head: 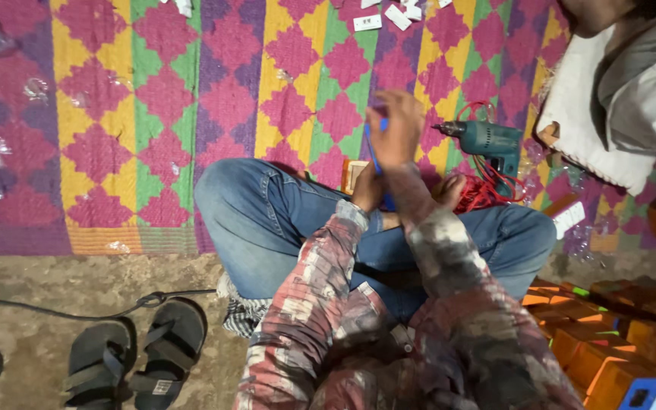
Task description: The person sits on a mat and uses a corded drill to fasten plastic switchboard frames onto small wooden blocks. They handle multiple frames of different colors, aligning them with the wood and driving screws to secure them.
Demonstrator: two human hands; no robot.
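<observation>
Patterned mat (153, 114) lies under me; my right hand (395, 129) fingers pinch a thin blue strip (374, 156), left hand (367, 190) grips its lower end; orange boxes (609, 342) near right.

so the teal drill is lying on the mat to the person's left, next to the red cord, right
Not quite: the head view shows the teal drill lying on the mat to the person's right, not left. It does sit next to the red cord.
</observation>
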